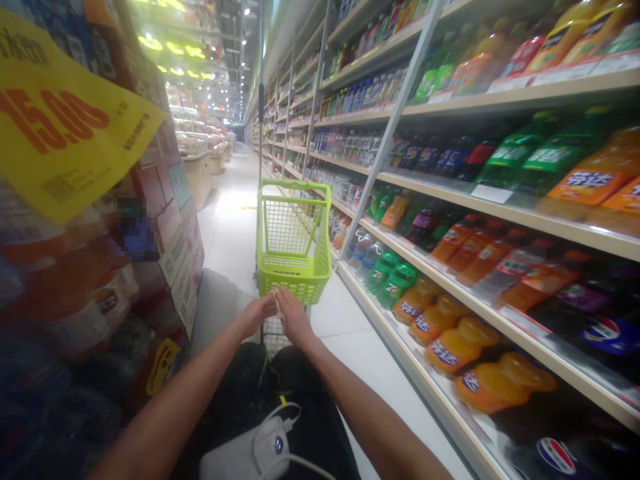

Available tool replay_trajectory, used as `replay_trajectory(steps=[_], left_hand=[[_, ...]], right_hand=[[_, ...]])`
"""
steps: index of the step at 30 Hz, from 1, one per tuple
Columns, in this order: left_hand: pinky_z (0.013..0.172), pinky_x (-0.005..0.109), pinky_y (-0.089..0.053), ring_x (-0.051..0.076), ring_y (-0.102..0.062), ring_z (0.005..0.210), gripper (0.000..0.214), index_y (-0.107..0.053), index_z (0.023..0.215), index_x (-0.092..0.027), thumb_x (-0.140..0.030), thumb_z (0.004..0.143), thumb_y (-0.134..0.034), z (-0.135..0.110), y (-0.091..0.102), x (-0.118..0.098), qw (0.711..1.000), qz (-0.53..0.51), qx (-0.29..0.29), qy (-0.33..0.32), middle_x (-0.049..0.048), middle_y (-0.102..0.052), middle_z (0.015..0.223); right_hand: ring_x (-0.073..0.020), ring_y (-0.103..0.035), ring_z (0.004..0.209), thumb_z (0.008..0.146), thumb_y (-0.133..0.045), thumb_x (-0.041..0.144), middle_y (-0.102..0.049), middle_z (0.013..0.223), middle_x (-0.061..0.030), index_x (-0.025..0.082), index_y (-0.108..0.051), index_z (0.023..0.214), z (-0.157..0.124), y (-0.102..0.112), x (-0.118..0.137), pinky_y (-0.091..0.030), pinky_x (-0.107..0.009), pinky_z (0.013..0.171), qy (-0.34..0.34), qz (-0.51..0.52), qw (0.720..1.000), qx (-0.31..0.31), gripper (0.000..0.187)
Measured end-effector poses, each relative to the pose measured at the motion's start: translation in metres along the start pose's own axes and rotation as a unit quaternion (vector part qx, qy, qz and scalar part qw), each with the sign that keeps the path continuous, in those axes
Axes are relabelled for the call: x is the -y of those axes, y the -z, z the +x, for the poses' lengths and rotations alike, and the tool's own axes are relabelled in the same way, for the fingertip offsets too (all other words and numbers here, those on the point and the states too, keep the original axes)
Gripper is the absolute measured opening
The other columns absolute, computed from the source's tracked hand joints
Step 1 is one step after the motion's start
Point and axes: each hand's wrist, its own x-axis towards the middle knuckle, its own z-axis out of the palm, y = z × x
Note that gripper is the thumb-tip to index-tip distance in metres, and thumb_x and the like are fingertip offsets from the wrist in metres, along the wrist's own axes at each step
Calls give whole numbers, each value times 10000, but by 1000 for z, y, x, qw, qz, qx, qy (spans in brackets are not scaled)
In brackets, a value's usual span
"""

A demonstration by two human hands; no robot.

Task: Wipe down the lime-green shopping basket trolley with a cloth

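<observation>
My left hand (259,315) and my right hand (295,320) are brought close together in front of my knees, fingertips pointing forward. Both look closed, fingers bent inward. A small pale strip shows between them, too blurred to name. Just beyond the fingers stands a lime-green shopping cart (294,272) with a grid-patterned basket and a raised frame; nothing shows in the part of the basket I can see. Whether my fingertips touch its near wall I cannot tell. A white power bank (240,453) with a cable lies on my lap.
Shelves of soda bottles (450,347) line the right side, orange ones low down. On the left, stacked cartons (175,267) and bottles stand close, under a yellow price sign (70,113). A pale tiled aisle floor (235,200) runs ahead between them.
</observation>
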Motion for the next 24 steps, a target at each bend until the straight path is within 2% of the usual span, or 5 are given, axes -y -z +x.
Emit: replay_trajectory(steps=[4,7,11,17,24], left_hand=[[1015,429,-305,239,-457,1197,400,-541,1145,-161,-320,790,-452,5,18,13,959,229,-157,-60,105,-540,1269],[1048,533,-206,262,-375,1265,499,-424,1262,-178,-260,771,-461,6,27,20,892,395,-213,-45,117,-439,1361],[1048,549,-209,240,-291,1318,530,-353,1312,-168,-252,793,-418,0,25,26,798,567,-199,-48,126,-337,1425],[1053,570,-178,247,-232,1342,551,-343,1321,-161,-222,780,-430,0,7,30,742,651,-141,-74,128,-266,1457],[1060,589,-144,262,-162,1362,611,-300,1342,-84,-153,744,-405,3,-12,30,718,667,-149,-130,139,-202,1475]], right_hand=[[-211,-114,1373,823,-322,43,-327,1428,-110,170,-357,1352,27,3,2,-200,-496,1070,-50,-71,993,-74,545],[-221,-146,1367,857,-336,59,-340,1421,-102,173,-375,1341,46,-4,4,-174,-507,1077,-22,-99,994,-50,498],[-230,-230,1344,864,-376,69,-361,1406,-105,162,-419,1310,35,-29,-2,-217,-499,1070,32,-97,994,28,458],[-249,-315,1307,859,-407,70,-430,1358,-128,132,-486,1251,-3,-55,-12,-288,-502,1040,-13,-77,992,96,405],[-196,-135,1369,872,-326,64,-368,1405,-106,158,-394,1329,-1,-20,-25,-215,-460,1081,-24,-91,992,-81,472]])
